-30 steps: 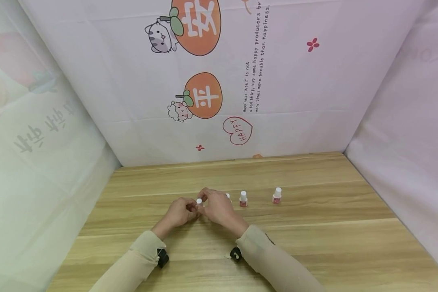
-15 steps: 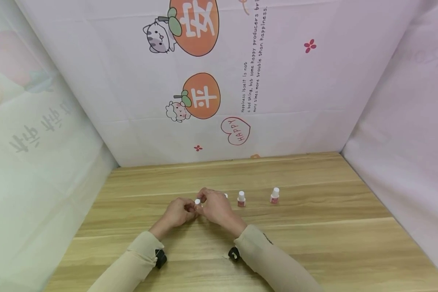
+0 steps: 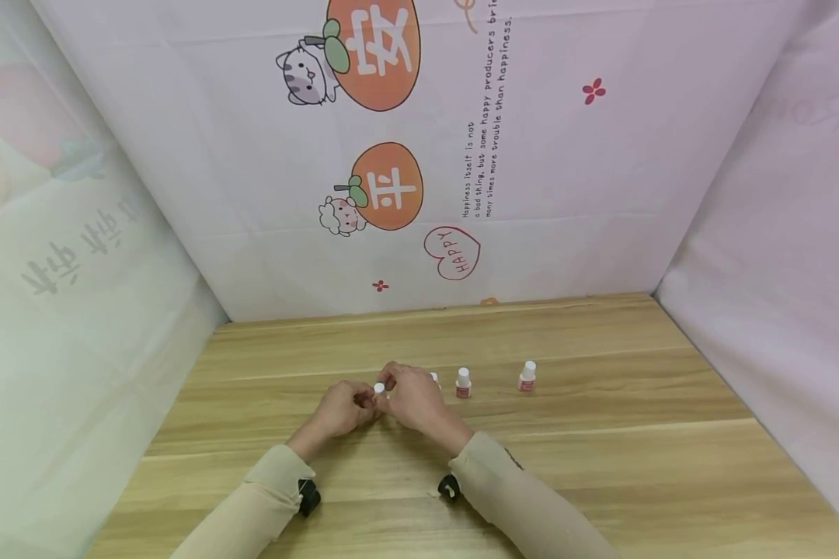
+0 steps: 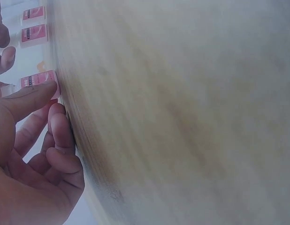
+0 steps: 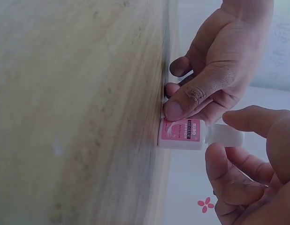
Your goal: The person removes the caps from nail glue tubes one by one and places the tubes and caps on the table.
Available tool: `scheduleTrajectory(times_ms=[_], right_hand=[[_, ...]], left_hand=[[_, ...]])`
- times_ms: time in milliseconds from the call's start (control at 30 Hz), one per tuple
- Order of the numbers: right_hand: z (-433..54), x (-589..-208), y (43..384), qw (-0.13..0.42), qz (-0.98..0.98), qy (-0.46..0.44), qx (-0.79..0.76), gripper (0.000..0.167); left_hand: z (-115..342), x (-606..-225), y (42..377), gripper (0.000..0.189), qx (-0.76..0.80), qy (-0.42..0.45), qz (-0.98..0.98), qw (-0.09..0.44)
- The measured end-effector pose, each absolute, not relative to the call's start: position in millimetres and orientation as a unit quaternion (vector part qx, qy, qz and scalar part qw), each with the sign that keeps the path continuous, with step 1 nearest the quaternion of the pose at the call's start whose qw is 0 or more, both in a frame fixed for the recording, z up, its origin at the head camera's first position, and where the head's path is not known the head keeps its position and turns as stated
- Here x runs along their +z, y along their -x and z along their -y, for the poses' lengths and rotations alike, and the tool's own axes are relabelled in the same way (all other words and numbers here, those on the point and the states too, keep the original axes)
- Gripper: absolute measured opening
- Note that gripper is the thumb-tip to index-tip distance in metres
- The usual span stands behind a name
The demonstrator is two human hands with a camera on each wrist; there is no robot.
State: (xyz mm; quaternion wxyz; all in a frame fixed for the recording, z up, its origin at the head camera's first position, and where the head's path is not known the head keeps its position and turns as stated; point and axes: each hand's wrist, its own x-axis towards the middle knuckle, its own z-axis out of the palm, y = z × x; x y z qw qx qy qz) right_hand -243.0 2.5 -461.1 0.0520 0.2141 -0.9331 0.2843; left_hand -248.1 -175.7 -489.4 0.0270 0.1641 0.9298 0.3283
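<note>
A small white glue bottle [image 5: 182,144] with a pink label stands upright on the table, between my two hands. My left hand [image 3: 342,405] pinches its body low down, the thumb lying along the label in the left wrist view. From the other side my right hand [image 3: 414,397] holds the white cap [image 5: 235,137] between thumb and fingers. In the head view, only the cap top shows between the hands; the fingers hide the body.
To the right of my hands stand more upright bottles of the same kind: one [image 3: 434,377] partly hidden behind my right hand, a second [image 3: 464,383] beside it, and a third [image 3: 527,376] farther right. A printed cloth wall [image 3: 545,233] closes the table's [image 3: 601,466] back.
Both hands stay at the same bottle with almost no visible movement. The head view shifts slightly; the other bottles stand as before.
</note>
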Motion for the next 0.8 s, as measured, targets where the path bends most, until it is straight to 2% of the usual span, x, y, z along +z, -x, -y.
scheduleTrajectory(times_ms=[300,533,800], right_hand=[[-1.9,-463.9,244.6,0.064,0.933,-0.22,0.277,0.015],[-2.2,-463.3,244.0,0.06,0.932,-0.217,0.284,0.02],[-1.9,-463.0,244.3,0.062,0.931,-0.22,0.284,0.017]], left_hand=[[175.2,-490.6,247.9,0.01,0.33,-0.162,-0.93,0.027],[175.1,-491.6,249.1,0.01,0.336,-0.157,-0.928,0.032],[175.9,-491.5,248.6,0.01,0.332,-0.164,-0.929,0.022]])
